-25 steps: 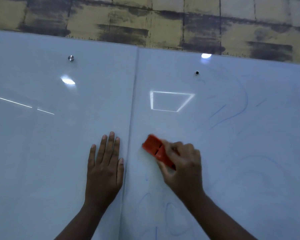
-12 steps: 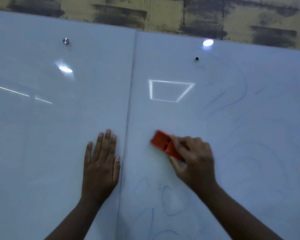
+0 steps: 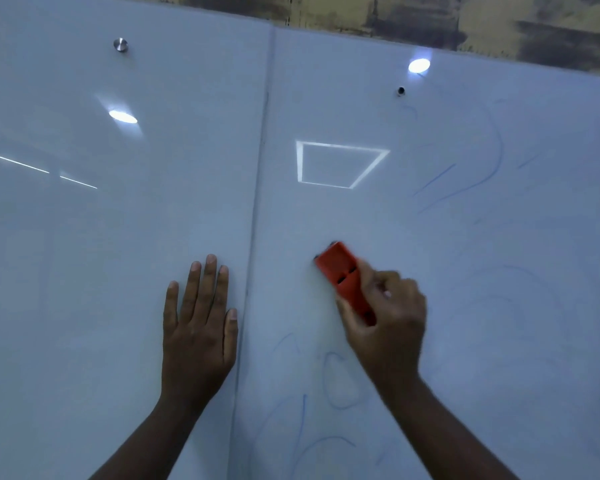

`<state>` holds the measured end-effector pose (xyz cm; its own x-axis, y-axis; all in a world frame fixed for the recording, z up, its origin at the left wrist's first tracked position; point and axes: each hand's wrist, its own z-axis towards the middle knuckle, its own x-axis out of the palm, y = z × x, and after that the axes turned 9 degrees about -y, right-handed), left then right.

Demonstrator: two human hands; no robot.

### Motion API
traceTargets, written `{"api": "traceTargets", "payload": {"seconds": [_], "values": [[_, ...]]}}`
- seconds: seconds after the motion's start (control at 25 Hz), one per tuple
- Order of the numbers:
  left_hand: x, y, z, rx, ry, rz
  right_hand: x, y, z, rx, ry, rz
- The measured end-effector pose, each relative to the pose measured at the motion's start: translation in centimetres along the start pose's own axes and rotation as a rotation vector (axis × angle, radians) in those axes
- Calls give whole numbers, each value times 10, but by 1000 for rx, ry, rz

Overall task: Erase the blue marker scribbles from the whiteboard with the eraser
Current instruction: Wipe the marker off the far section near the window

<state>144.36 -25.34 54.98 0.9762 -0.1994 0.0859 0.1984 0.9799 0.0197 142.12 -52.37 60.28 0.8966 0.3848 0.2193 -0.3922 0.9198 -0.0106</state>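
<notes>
Two hands at mid-wipe: left hand (image 3: 201, 327) flat on whiteboard (image 3: 84, 237), right hand (image 3: 387, 318) grasping eraser (image 3: 343, 275) at frame centre; blue scribbles (image 3: 340, 382) below likely call for a downward stroke

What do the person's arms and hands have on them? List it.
Nothing worn shows. Left hand and right hand are bare, with no gloves, rings or watch visible. Both forearms are bare to the frame edge, with no sleeves in view. The right hand is motion-blurred.

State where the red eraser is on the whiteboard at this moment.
In the head view, the red eraser lies against the right panel of the whiteboard, gripped by the right hand, just right of the panel seam and below the reflected square.
</notes>
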Motion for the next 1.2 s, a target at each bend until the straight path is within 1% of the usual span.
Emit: {"api": "traceTargets", "payload": {"seconds": [0.12, 0.2, 0.28, 0.36, 0.44, 0.56, 0.68, 0.76, 1.0, 1.12, 1.2], "values": [[-1, 0, -6, 0, 6, 2, -4, 32, -52, -190, 136, 92], [-2, 0, -11, 8, 21, -3, -9, 41, -74, -300, 209, 130], [-3, 2, -17, 13, 35, -9, -15, 42, -78, -367, 268, 142], [-4, 3, -22, 13, 38, -7, -20, 37, -67, -388, 297, 116], [-5, 2, -27, 9, 34, -3, -24, 23, -50, -312, 257, 78], [-6, 3, -33, 15, 29, -3, -32, -18, -29, -87, 128, -20], [-6, 5, -40, 29, 35, -6, -43, -54, -26, 124, 52, -110], [-6, 6, -44, 34, 38, 7, -49, -62, -34, 207, 26, -119], [-6, 2, -52, 7, 35, 17, -54, -38, -80, 223, 97, -96], [-5, 3, -54, 8, 30, 23, -43, -14, -88, 223, 84, -55], [-5, 4, -56, 7, 25, 23, -36, 4, -92, 188, 85, -40]]}}
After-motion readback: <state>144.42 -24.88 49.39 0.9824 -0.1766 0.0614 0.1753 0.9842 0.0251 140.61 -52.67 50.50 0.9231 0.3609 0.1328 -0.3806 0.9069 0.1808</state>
